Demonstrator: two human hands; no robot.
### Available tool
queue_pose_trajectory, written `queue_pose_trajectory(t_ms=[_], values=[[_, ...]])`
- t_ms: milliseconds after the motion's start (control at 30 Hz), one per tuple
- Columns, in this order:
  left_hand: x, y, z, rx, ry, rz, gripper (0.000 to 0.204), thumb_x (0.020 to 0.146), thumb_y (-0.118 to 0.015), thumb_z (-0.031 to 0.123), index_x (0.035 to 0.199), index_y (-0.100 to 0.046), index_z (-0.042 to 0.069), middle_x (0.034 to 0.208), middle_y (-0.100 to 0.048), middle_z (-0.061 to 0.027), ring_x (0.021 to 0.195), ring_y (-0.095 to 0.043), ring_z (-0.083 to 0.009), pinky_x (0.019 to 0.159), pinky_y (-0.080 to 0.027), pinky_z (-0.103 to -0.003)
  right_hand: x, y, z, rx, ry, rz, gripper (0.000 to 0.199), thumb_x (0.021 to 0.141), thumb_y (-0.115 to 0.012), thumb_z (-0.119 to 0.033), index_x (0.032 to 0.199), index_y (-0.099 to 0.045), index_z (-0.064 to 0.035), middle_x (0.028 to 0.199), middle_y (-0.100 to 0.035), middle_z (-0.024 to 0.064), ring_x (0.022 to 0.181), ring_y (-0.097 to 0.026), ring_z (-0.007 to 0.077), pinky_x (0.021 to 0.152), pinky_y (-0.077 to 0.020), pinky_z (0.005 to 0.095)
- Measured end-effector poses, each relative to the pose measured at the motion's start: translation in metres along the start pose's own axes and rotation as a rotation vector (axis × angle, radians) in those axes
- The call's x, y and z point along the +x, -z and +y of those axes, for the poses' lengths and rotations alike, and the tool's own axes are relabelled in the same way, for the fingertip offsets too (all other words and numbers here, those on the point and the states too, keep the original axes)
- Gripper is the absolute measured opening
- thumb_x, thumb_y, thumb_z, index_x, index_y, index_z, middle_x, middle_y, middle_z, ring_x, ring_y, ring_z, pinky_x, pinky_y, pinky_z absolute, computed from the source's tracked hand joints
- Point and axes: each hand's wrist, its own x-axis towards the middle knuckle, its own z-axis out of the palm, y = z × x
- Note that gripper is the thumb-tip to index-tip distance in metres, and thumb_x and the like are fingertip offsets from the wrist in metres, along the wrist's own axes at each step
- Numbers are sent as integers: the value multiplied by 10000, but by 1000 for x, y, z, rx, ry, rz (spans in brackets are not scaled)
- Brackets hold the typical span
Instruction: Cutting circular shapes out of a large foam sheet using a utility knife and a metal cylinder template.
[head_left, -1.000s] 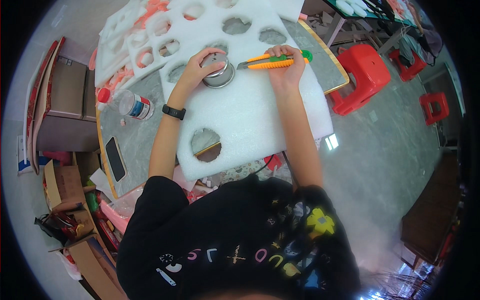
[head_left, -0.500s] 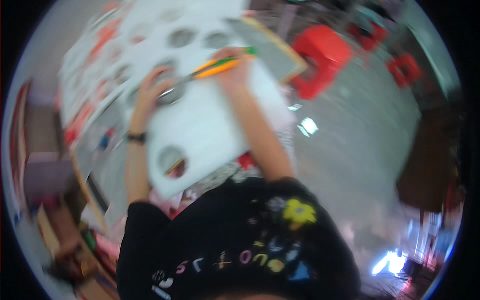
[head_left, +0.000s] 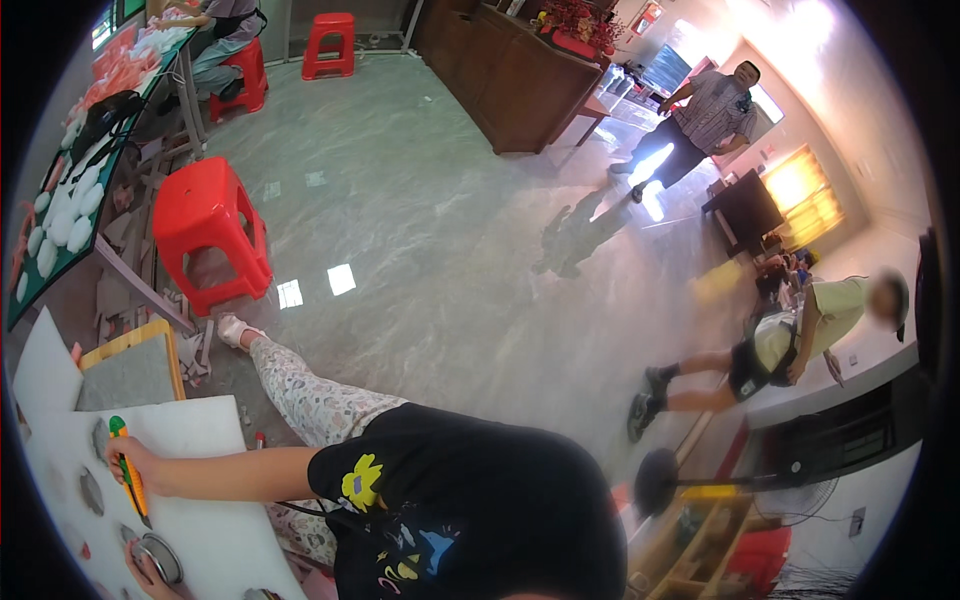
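Observation:
At the lower left, my right hand (head_left: 140,465) is closed round a utility knife (head_left: 131,478) with an orange and green handle. The knife points down toward a round metal ring (head_left: 160,557), which lies on a thick white foam sheet (head_left: 205,500). My left hand (head_left: 148,577), partly cut off by the picture's dark rim, has its fingers on the ring's near side. Several round holes (head_left: 91,492) show in the foam beside my right hand.
A grey board with a wooden edge (head_left: 130,365) lies beyond the foam. Past it stand a red plastic stool (head_left: 205,230) and a green-topped table (head_left: 75,215) with white pieces. One person (head_left: 710,115) stands far off; another (head_left: 790,340) is at the right.
The view has swung to the right, so my hands and the foam now sit at the lower left. The knife is still in my right hand, and my left is still at the ring.

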Motion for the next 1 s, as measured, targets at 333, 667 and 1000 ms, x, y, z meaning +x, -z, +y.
queue_pose_trajectory(t_ms=[333, 667, 1000], values=[[1, 1, -36, -728, 497, 69, 351, 900, -470, 206, 1219, -446, 63, 1190, -475, -71, 1073, -448, -174, 914, -385, -306, -5, -10, -3, -23, -31, -15, 223, 721, -525, -238, 601, -393, -104, 499, -424, 40, 447, -417, 140, 468, -363, 262], [-2, -2, -20, -575, 395, 57, 340, 887, -492, 171, 1204, -456, 51, 1158, -488, -65, 1011, -461, -159, 880, -391, -290, -14, -13, -10, 0, -41, -44, 224, 725, -522, -232, 599, -385, -108, 512, -431, 37, 467, -417, 140, 499, -367, 262], [-6, -4, -13, -589, 403, 126, 303, 864, -482, 97, 1155, -480, 14, 1130, -506, -74, 1008, -476, -151, 880, -372, -246, -26, -20, -17, -24, -61, -2, 217, 710, -531, -222, 608, -378, -106, 521, -427, 39, 495, -417, 149, 539, -371, 269]])
